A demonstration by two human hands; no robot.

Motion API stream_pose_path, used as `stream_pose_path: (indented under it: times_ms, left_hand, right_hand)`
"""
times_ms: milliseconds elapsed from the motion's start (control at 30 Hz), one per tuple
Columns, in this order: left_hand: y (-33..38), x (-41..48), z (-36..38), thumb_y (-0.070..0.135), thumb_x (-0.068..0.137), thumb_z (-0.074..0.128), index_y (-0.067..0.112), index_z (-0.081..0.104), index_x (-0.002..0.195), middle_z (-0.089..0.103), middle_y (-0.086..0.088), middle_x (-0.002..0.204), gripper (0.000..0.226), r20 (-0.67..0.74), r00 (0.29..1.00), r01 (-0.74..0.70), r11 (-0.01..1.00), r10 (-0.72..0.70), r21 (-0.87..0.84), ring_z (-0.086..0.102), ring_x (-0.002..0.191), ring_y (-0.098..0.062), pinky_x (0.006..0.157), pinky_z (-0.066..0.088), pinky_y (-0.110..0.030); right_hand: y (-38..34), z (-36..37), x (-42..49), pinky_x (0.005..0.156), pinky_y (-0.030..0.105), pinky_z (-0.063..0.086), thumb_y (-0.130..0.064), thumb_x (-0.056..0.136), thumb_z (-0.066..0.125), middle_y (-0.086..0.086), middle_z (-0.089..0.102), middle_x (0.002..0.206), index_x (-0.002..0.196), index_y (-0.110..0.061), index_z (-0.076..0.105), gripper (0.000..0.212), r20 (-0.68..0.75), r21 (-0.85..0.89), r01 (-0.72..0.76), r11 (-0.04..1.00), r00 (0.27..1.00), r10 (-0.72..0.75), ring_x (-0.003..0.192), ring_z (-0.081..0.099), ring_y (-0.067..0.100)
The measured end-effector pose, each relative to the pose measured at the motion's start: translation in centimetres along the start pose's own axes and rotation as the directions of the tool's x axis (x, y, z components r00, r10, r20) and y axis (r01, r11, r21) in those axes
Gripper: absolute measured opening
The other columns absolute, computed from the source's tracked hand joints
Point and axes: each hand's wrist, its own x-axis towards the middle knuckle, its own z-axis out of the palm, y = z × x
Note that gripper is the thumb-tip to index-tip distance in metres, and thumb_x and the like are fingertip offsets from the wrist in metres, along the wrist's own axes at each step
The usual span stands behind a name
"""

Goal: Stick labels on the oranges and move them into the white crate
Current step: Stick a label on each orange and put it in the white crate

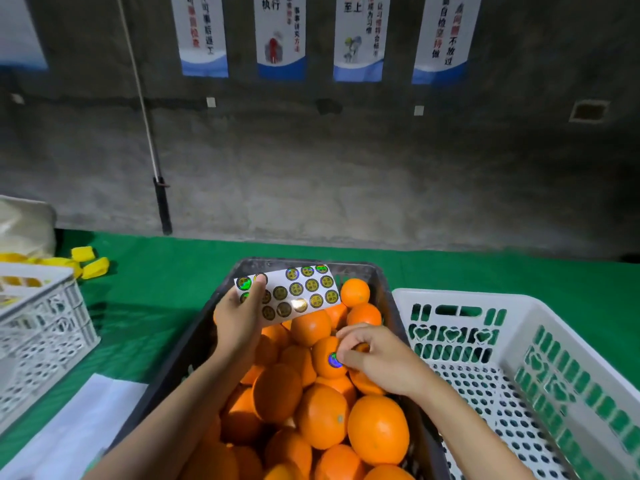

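- Left hand pinches the label sheet, thumb on top, holding it over the far end of the dark crate.
- Right hand is curled round one orange on top of the pile, thumb right beside the shiny label on its skin.
- Hands are apart, each with its own thing.
- Key bit: the white crate sits just right of the dark one on the bench, so the right hand is nearer. I reckon it's a short lift sideways over both rims.
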Motion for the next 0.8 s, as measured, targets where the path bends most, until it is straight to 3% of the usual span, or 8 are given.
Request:
stream_pose_path:
  times_ms: [100,200,400,533,600,633,733,800]
  left_hand:
    - [0.22,-0.37,0.11,0.027,0.095,0.063,0.003,0.069,0.101,0.075,-0.014,0.094,0.025,0.034,0.999,-0.010,1.000,0.010,-0.003,0.073,0.086,-0.029,0.078,0.060,-0.047]
    - [0.35,-0.52,0.08,0.026,0.096,0.062,0.003,0.069,0.103,0.075,-0.014,0.093,0.025,0.051,0.999,-0.014,1.000,0.014,-0.005,0.074,0.084,-0.027,0.076,0.061,-0.044]
    - [0.08,-0.40,0.13,0.031,0.095,0.063,0.007,0.068,0.104,0.076,-0.007,0.090,0.027,0.058,0.998,0.000,1.000,-0.002,0.024,0.075,0.078,-0.019,0.063,0.059,-0.031]
    - [0.04,-0.28,0.10,0.031,0.094,0.063,0.008,0.069,0.104,0.076,-0.006,0.090,0.025,0.047,0.999,-0.008,1.000,0.007,0.030,0.075,0.078,-0.018,0.060,0.058,-0.027]
    - [0.08,-0.29,0.05,0.030,0.095,0.063,0.008,0.069,0.105,0.076,-0.008,0.092,0.025,0.048,0.999,-0.008,1.000,0.006,0.026,0.074,0.081,-0.021,0.064,0.059,-0.032]
    - [0.12,-0.32,0.05,0.030,0.095,0.063,0.008,0.068,0.105,0.075,-0.008,0.093,0.025,0.050,0.999,-0.007,1.000,0.006,0.026,0.074,0.083,-0.023,0.067,0.060,-0.035]
    - [0.19,-0.38,0.11,0.031,0.095,0.063,0.010,0.068,0.104,0.075,-0.006,0.092,0.024,0.049,0.999,-0.014,0.999,0.012,0.038,0.074,0.083,-0.021,0.070,0.061,-0.036]
    - [0.18,-0.39,0.11,0.032,0.094,0.063,0.010,0.068,0.103,0.075,-0.004,0.090,0.024,0.040,0.999,-0.016,0.999,0.014,0.043,0.073,0.082,-0.020,0.066,0.059,-0.032]
  right_hand:
    - [0.20,0.58,-0.04,0.101,0.025,0.037,-0.028,0.091,0.068,-0.022,0.059,0.122,0.088,-0.028,0.074,0.007,-0.051,-0.009,-0.007,1.000,0.999,0.007,0.117,0.051,-0.006]
    - [0.31,0.86,-0.12,0.089,0.016,0.039,-0.026,0.088,0.074,-0.019,0.069,0.109,0.086,-0.029,0.075,0.003,-0.118,0.001,0.036,0.999,0.992,-0.036,0.112,0.056,-0.010]
    - [0.34,0.67,-0.11,0.086,0.025,0.052,-0.023,0.078,0.084,-0.009,0.072,0.102,0.096,-0.028,0.063,0.028,-0.162,0.108,0.007,0.994,0.987,0.011,0.101,0.064,-0.001]
    - [0.47,0.68,0.10,0.081,0.016,0.049,-0.019,0.092,0.070,-0.012,0.073,0.095,0.097,-0.028,0.073,0.010,-0.225,0.101,0.083,0.991,0.973,-0.058,0.093,0.066,-0.002]
    - [0.28,0.60,0.01,0.080,0.012,0.048,-0.028,0.092,0.070,-0.015,0.073,0.097,0.102,-0.030,0.072,0.010,-0.206,0.123,0.067,0.990,0.978,-0.040,0.097,0.065,-0.001]
    - [0.24,0.66,-0.04,0.085,0.013,0.048,-0.036,0.090,0.072,-0.018,0.071,0.105,0.111,-0.033,0.070,0.021,-0.155,0.097,0.043,0.994,0.987,-0.028,0.105,0.063,-0.001]
    - [0.74,0.98,-0.06,0.116,0.040,0.031,-0.059,0.084,0.069,-0.017,0.052,0.143,0.143,-0.040,0.047,0.066,-0.011,-0.242,-0.011,0.970,1.000,0.009,0.134,0.044,0.007]
    - [0.68,0.96,-0.08,0.121,0.051,0.016,-0.062,0.083,0.067,-0.017,0.044,0.149,0.148,-0.044,0.037,0.073,0.007,-0.342,0.008,0.940,1.000,-0.006,0.140,0.035,0.012]
